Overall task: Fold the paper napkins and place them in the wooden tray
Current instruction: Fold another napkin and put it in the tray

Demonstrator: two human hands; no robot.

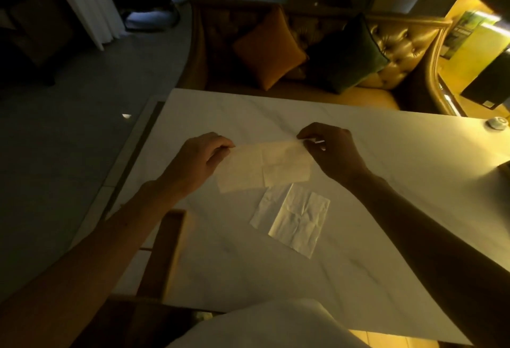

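Head view: left hand [198, 158] pinching the upper left corner of a thin, pale, creased paper napkin [263, 167], fingers curled tight on the edge. Right hand [329, 151] pinching the upper right corner of the same napkin, thumb and fingertips closed on it. Napkin stretched flat between both hands, lifted just above the white marble-patterned counter [372, 209], fold lines crossing its middle. Nearer the body, a second white crumpled paper napkin [299, 220] lying flat on the counter, just below the held one, a smaller sheet edge poking out at its left side. Brown wooden tray [168, 251] at the counter's left near edge, under the left forearm, only partly visible, contents hard to make out in the dim light. Small round white object [496, 122] at the counter's far right edge. Beyond the counter, a tufted golden sofa [400, 52] with an orange square cushion [269, 49] and a dark green cushion [349, 55] side by side.
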